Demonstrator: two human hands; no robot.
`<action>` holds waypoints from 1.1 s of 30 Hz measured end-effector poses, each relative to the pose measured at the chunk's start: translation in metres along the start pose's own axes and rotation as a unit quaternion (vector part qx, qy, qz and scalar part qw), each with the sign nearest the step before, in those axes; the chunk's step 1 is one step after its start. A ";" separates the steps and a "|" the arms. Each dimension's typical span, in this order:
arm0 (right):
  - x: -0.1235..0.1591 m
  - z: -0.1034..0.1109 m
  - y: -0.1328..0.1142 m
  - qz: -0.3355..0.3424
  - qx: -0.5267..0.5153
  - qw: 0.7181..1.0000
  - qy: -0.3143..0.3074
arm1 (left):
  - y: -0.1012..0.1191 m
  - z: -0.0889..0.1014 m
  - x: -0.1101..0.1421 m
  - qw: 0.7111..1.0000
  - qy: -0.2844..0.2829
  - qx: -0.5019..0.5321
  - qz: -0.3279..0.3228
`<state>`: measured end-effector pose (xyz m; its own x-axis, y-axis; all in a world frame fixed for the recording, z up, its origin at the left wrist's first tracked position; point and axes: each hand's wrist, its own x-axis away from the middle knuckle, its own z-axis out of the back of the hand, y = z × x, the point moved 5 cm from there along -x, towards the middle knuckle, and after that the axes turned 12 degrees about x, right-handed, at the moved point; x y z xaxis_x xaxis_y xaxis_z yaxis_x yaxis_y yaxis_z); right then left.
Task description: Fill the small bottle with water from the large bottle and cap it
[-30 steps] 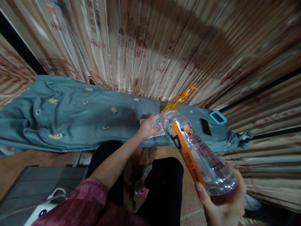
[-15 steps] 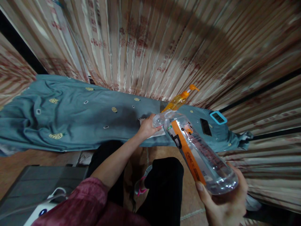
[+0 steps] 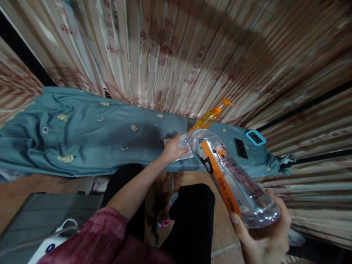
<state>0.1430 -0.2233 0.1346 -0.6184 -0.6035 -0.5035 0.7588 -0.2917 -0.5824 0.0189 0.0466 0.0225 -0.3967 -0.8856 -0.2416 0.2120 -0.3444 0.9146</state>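
Along the left side, a blue-green cloth spreads wide and wrinkled, its back edge by the pleated curtain and its front edge above the floor tiles. Below that front edge, a white device with a cable lies near a grey surface. The broadest room on the cloth runs from its left end to the left hand, which grips a small clear container over a pale sheet, close to the front edge. The dark-trousered knees sit just beneath, with a gap of floor between them.

At the container, the neck of the large clear bottle meets or overlaps it; I cannot tell which. The bottle slants down to the right, beyond the cloth's front edge, its base grasped by the right hand. Behind its neck stands an orange pump bottle, near the curtain. Farther right, a dark phone lies just beside a blue-framed clock, close to the cloth's narrowing right end.
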 end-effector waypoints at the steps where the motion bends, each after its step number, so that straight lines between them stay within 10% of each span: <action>1: 0.000 0.000 0.000 0.000 0.004 1.000 0.001 | -0.001 0.000 0.000 1.000 0.000 0.001 0.000; 33: 0.000 0.002 -0.003 0.003 0.031 1.000 0.002 | 0.001 0.000 0.000 1.000 -0.003 -0.009 0.014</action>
<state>0.1407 -0.2241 0.1380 -0.6139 -0.6021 -0.5104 0.7741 -0.3328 -0.5385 0.0188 0.0464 0.0241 -0.3959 -0.8930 -0.2141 0.2396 -0.3256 0.9147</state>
